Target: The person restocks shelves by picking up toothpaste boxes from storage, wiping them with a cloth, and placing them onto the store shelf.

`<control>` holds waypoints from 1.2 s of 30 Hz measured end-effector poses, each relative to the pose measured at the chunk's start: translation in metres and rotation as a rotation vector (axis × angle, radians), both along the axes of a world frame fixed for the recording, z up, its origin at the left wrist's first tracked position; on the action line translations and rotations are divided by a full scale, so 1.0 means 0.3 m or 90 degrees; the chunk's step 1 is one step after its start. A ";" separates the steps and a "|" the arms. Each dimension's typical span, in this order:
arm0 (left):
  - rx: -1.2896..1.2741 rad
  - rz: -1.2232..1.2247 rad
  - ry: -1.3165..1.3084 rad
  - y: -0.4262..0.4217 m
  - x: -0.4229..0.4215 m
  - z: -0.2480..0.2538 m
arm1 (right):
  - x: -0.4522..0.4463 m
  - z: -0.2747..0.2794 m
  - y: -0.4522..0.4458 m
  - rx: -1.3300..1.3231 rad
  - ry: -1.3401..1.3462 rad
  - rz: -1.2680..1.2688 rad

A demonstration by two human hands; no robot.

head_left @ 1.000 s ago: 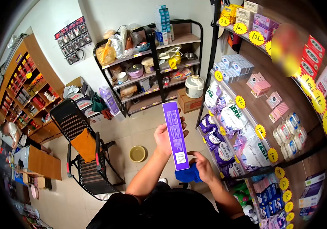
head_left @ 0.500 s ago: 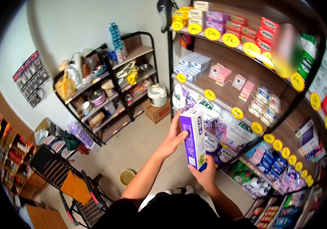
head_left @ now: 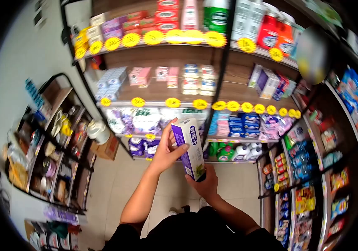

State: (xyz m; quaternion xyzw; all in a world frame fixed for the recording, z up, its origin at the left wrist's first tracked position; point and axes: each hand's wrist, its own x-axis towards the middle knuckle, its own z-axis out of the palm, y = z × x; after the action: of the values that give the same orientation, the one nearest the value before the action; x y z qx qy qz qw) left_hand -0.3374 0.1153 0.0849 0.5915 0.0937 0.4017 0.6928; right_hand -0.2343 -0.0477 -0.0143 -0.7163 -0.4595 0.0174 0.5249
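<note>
Upright but leaning a little, a long purple-and-white carton (head_left: 190, 148) is held in front of me, with dark lettering and a green leaf picture near its lower end. My left hand (head_left: 166, 150) grips its upper left side, thumb lying across the purple face and fingers partly behind it. Around the bottom end my right hand (head_left: 205, 180) is closed, its fingers partly hidden. Past the carton, white and purple bags (head_left: 147, 120) fill a lower shelf.
Ahead stands a shelving unit with wooden boards (head_left: 153, 90) and yellow price tags (head_left: 172, 102). More stocked shelves (head_left: 304, 167) run down the right. At the left are a black-framed rack (head_left: 57, 142) and a cardboard box (head_left: 105, 147) with a white pot (head_left: 98, 131) on it.
My view has swung to the right, bringing the shelves to face me and more right-hand racks into sight. The carton stays in both hands and now sits slightly further left in view.
</note>
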 end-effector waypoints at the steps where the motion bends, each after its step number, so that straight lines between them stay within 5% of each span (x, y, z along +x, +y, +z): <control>1: 0.015 0.010 0.003 -0.037 0.059 0.014 | 0.038 0.001 -0.022 -0.023 0.008 -0.036; 9: -0.001 0.039 0.173 -0.241 0.540 -0.059 | 0.398 -0.026 -0.187 0.015 0.037 -0.174; 13: 0.181 0.135 0.200 -0.386 0.786 -0.057 | 0.652 -0.059 -0.267 0.036 -0.017 -0.210; 19: 0.126 0.108 0.228 -0.458 1.126 -0.056 | 1.010 -0.058 -0.346 -0.043 0.007 -0.202; 25: 0.098 0.119 0.280 -0.387 1.356 -0.071 | 1.256 -0.004 -0.350 -0.146 0.010 -0.131; 32: 0.149 0.049 0.136 -0.123 1.681 -0.131 | 1.598 -0.071 -0.124 -0.074 0.075 -0.061; 36: 0.114 0.040 0.090 0.041 1.874 -0.136 | 1.761 0.075 -0.008 -0.151 0.177 -0.018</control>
State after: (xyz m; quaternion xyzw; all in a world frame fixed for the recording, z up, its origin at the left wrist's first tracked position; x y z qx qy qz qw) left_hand 0.2247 0.1276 0.0441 0.6748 0.1242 0.3871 0.6159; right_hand 0.2941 -0.0501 0.0081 -0.7702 -0.3674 0.1627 0.4953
